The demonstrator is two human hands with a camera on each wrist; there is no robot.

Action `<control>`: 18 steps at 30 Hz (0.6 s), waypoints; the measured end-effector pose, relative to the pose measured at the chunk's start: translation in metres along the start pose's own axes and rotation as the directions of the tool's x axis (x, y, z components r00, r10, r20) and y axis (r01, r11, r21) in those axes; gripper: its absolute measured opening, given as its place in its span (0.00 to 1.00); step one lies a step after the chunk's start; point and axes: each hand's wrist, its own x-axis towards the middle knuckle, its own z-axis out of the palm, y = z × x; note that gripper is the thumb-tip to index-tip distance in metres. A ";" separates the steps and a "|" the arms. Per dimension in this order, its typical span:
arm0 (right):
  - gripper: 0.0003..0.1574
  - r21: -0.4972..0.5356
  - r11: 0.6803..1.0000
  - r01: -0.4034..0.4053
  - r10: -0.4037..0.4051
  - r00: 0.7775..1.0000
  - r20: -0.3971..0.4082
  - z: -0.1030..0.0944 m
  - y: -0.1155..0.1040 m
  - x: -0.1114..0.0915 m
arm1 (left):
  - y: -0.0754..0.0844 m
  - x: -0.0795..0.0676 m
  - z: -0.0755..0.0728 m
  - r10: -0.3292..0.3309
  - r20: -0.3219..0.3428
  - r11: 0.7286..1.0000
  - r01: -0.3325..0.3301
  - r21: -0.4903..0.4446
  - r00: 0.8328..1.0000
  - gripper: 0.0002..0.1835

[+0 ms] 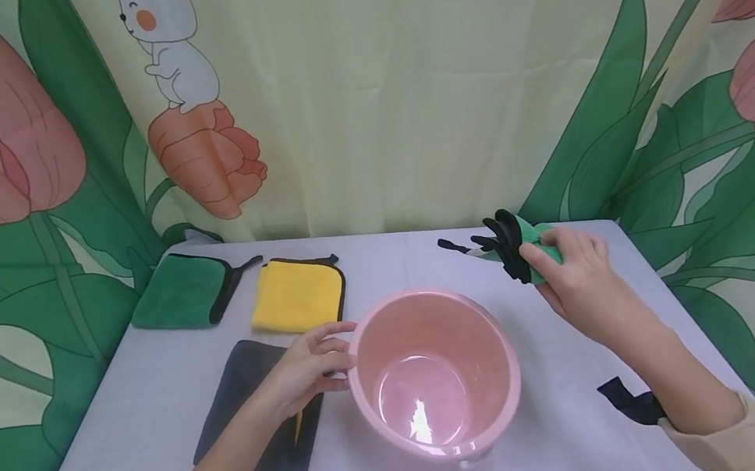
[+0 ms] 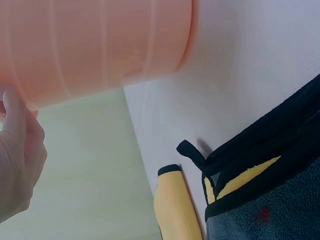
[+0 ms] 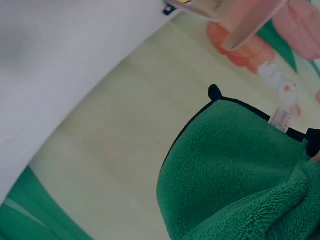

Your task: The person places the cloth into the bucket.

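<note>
A pink bucket (image 1: 435,374) stands upright in the middle of the table with nothing inside. My left hand (image 1: 312,369) holds its rim on the left side; the left wrist view shows the bucket's ribbed wall (image 2: 100,45) beside that hand. Above the table's back right part, my right hand (image 1: 577,282) grips a bunched green cloth (image 1: 538,247) with black edging. In the right wrist view the cloth's green pile (image 3: 225,155) hangs spread, with a small white label on its edge. Most right fingers are hidden there.
A folded green cloth (image 1: 179,291) and a folded yellow cloth (image 1: 300,296) lie at the back left. A dark grey folded cloth (image 1: 242,397) is partly under my left arm. A black strap (image 1: 631,401) shows by my right forearm. Behind the table hangs a printed curtain (image 1: 369,111).
</note>
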 end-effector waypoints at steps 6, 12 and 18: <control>0.21 0.055 0.988 0.141 -0.134 0.984 -0.121 -0.005 -0.021 0.012 | 0.000 0.000 0.002 -0.007 -0.019 1.000 0.007 0.009 1.000 0.31; 0.15 0.107 0.961 0.256 -0.230 0.951 -0.209 -0.005 -0.043 0.020 | 0.000 0.000 0.003 -0.012 -0.035 1.000 0.012 0.012 0.999 0.31; 0.13 0.184 0.934 0.306 -0.274 0.944 -0.182 -0.008 -0.067 0.024 | 0.001 0.001 0.003 -0.027 -0.044 1.000 0.028 0.008 0.999 0.32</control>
